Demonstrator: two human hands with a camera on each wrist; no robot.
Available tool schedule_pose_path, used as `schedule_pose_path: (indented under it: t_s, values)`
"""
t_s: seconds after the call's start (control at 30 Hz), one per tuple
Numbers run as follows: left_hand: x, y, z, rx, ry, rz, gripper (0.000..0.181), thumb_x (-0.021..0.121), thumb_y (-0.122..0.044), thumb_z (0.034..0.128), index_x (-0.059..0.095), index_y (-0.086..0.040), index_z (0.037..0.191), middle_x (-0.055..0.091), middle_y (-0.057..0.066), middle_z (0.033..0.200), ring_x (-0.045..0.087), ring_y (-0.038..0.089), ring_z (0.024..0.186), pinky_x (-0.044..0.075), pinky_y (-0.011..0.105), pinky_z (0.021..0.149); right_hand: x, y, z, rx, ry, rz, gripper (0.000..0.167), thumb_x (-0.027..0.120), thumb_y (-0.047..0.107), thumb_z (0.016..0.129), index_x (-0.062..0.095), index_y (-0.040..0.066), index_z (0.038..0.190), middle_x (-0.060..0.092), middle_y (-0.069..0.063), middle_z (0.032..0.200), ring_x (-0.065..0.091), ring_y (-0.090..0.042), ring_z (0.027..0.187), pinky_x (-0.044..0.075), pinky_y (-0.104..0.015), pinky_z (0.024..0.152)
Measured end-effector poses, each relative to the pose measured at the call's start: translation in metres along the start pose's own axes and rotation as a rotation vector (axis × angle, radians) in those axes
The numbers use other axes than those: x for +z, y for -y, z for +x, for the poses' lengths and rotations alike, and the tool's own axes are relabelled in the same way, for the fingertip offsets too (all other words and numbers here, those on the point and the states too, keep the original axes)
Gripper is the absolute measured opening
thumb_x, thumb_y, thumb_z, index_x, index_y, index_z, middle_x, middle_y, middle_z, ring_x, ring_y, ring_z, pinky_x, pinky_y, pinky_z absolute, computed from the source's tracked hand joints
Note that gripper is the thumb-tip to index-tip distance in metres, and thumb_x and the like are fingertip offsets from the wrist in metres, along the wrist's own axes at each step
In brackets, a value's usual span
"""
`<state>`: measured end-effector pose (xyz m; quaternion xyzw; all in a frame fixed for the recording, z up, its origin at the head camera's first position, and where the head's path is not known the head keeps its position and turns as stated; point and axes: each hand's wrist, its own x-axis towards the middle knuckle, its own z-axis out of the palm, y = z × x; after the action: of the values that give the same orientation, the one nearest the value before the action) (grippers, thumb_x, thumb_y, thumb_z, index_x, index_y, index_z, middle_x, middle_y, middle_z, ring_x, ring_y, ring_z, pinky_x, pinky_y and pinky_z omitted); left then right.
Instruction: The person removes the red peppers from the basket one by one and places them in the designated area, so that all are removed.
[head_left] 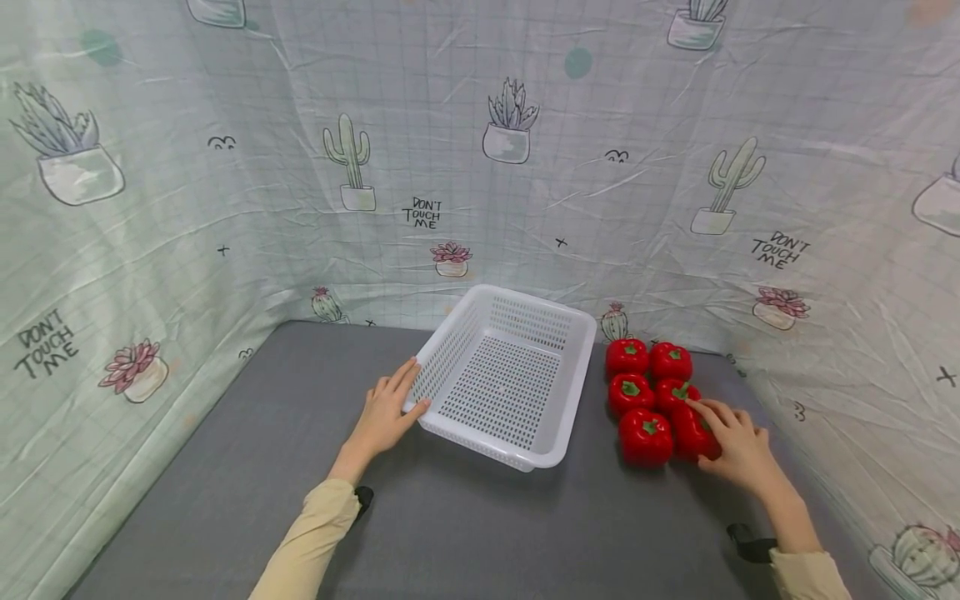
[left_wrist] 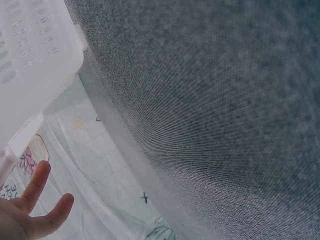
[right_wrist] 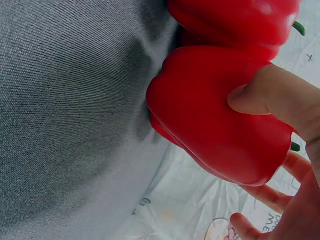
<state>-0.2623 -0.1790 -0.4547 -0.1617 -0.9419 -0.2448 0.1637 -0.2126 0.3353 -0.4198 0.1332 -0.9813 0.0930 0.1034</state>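
A white perforated basket (head_left: 498, 387) stands on the table, its slotted floor bare. My left hand (head_left: 382, 417) rests on its front left corner, thumb and index finger spread along the rim. In the left wrist view, two straight fingers (left_wrist: 37, 187) extend free beside the basket wall (left_wrist: 35, 75). My right hand (head_left: 738, 450) holds the front right red bell pepper (head_left: 692, 432), thumb on one side and fingers round the other. In the right wrist view, this pepper (right_wrist: 215, 110) fills the grasp; a green stem shows by the fingers.
Several more red bell peppers (head_left: 647, 437) stand close together in two columns right of the basket, touching or nearly so. A grey cloth (head_left: 247, 467) covers the table. Cactus-printed curtains (head_left: 420, 167) hang along the back and both sides.
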Motion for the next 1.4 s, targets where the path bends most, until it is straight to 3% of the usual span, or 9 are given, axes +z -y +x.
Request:
schedule_pose_path:
  t_s: [0.5, 0.9, 1.2, 1.4]
  values:
    - [0.001, -0.001, 0.000, 0.005, -0.003, 0.001, 0.061, 0.051, -0.040, 0.0871, 0.033, -0.012, 0.139, 0.028, 0.004, 0.146, 0.042, 0.029, 0.103, 0.031, 0.049, 0.082, 0.011, -0.007, 0.000, -0.005, 0.035, 0.014, 0.074, 0.072, 0.009, 0.064, 0.038, 0.011, 0.130, 0.038, -0.016, 0.126, 0.035, -0.044, 0.105, 0.027, -0.056, 0.065]
    - [-0.001, -0.002, 0.001, -0.002, 0.016, -0.005, 0.061, 0.050, -0.041, 0.0874, 0.033, -0.012, 0.139, 0.027, 0.004, 0.147, 0.041, 0.029, 0.104, 0.031, 0.050, 0.083, 0.007, -0.007, -0.004, 0.010, 0.046, 0.032, 0.083, 0.075, 0.010, 0.062, 0.033, 0.016, 0.134, 0.034, -0.016, 0.131, 0.029, -0.045, 0.109, 0.024, -0.056, 0.068]
    - [-0.009, -0.005, 0.002, -0.031, 0.045, -0.120, 0.062, 0.053, -0.037, 0.0867, 0.032, -0.012, 0.139, 0.024, 0.007, 0.148, 0.039, 0.033, 0.111, 0.032, 0.052, 0.083, 0.000, 0.000, -0.006, 0.013, 0.058, 0.028, 0.089, 0.077, 0.015, 0.062, 0.030, 0.019, 0.137, 0.035, -0.018, 0.132, 0.030, -0.044, 0.108, 0.022, -0.058, 0.070]
    - [-0.010, -0.004, 0.002, -0.043, 0.042, -0.165, 0.064, 0.053, -0.037, 0.0868, 0.029, -0.013, 0.141, 0.024, 0.007, 0.147, 0.038, 0.034, 0.113, 0.031, 0.053, 0.084, -0.004, 0.006, -0.006, -0.024, 0.023, 0.032, 0.087, 0.077, 0.017, 0.062, 0.031, 0.019, 0.137, 0.037, -0.017, 0.131, 0.032, -0.042, 0.107, 0.022, -0.058, 0.071]
